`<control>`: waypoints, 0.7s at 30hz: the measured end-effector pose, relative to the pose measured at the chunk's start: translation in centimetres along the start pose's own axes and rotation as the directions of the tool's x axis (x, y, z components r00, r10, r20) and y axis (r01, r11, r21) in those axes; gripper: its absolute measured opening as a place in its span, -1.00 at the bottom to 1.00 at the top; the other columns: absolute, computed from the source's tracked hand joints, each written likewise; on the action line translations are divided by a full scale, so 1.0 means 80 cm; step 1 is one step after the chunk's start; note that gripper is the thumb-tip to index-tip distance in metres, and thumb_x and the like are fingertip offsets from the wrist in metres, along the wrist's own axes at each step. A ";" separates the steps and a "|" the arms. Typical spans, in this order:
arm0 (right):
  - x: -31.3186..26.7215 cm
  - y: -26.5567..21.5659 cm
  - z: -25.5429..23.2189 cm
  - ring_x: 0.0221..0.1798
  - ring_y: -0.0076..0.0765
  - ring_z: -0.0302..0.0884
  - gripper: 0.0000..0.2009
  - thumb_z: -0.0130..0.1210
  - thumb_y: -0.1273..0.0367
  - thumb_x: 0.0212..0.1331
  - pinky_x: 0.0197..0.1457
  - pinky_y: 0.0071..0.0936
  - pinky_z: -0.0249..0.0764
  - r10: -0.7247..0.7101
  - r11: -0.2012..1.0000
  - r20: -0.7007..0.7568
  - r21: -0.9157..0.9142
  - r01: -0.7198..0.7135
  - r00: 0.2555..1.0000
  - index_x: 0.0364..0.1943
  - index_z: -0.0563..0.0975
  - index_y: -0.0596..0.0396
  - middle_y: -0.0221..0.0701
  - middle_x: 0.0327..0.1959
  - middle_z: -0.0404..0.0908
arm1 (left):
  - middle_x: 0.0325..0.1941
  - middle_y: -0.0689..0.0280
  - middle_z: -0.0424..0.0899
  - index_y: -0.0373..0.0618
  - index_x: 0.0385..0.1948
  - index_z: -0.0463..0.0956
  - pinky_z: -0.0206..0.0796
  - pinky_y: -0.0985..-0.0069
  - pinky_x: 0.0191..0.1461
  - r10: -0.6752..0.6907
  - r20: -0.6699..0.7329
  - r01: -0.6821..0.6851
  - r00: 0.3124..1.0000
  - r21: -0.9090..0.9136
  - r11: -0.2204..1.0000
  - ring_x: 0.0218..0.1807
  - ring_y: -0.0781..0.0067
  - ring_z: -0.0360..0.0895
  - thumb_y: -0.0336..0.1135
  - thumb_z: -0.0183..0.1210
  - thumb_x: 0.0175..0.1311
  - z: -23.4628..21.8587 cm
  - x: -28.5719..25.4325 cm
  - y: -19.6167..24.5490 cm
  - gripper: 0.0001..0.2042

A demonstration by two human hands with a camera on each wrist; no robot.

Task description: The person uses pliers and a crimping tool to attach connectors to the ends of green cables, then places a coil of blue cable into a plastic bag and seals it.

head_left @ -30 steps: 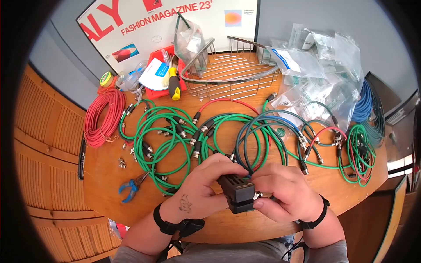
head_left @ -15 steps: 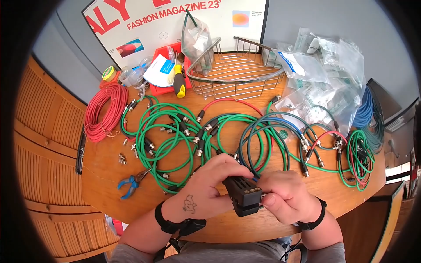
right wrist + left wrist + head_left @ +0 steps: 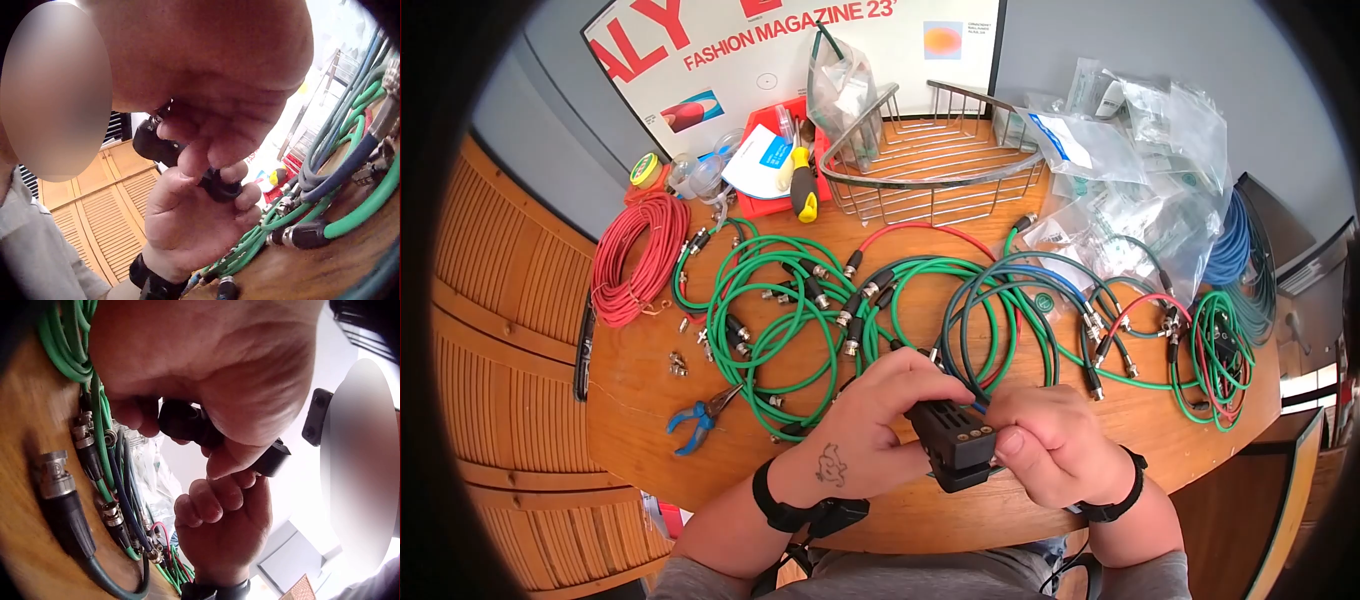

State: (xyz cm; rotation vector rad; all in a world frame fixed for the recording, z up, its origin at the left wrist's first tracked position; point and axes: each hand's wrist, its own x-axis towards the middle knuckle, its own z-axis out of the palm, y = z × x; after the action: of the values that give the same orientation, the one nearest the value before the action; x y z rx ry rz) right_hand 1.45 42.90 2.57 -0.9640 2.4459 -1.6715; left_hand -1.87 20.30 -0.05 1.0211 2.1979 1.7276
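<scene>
Fingers of left hand [image 3: 862, 430], curled round one black device [image 3: 955, 447] at the bench's [image 3: 635, 400] six o'clock; right hand's [image 3: 1060, 450], pinching at its three o'clock side. Poster [image 3: 730, 92], eleven o'clock, lettered "FASHION MAGAZINE 23'".

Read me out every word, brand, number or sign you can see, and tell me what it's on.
"FASHION MAGAZINE 23'" on the poster.
"ALY" in big red letters, same poster, partly cut off.
Too small or blurred to read: the poster's fine print and the print on the plastic bags, the card and the round lid.
</scene>
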 end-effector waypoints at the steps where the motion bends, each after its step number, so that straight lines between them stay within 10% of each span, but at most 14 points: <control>1: -0.001 0.001 -0.002 -0.46 -0.12 0.50 -0.90 0.14 0.39 0.23 -0.39 -0.33 0.41 0.020 1.000 0.023 0.017 -0.020 1.000 -0.33 0.51 0.13 -0.30 -0.47 0.50 | -0.15 0.28 0.52 -0.07 -0.09 0.56 0.31 0.47 -0.02 -0.001 0.003 0.001 1.000 -0.004 1.000 -0.08 0.35 0.48 -0.42 0.44 -0.04 0.000 0.000 0.000 -0.59; 21: 0.003 0.002 0.002 -0.48 -0.06 0.49 -0.86 0.03 0.37 0.31 -0.42 -0.30 0.39 -0.008 0.990 0.047 0.144 0.001 0.999 -0.31 0.50 0.16 -0.25 -0.52 0.48 | -0.14 0.27 0.51 -0.08 -0.08 0.55 0.32 0.47 -0.02 -0.002 0.003 0.002 1.000 -0.011 1.000 -0.08 0.35 0.48 -0.42 0.43 -0.03 -0.001 -0.001 -0.001 -0.59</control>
State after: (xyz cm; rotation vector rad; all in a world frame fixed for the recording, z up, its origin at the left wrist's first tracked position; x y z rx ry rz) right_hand 1.21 42.69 2.41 -0.9796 2.2592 -1.7766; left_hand -1.87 20.22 -0.12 1.0174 2.1843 1.7347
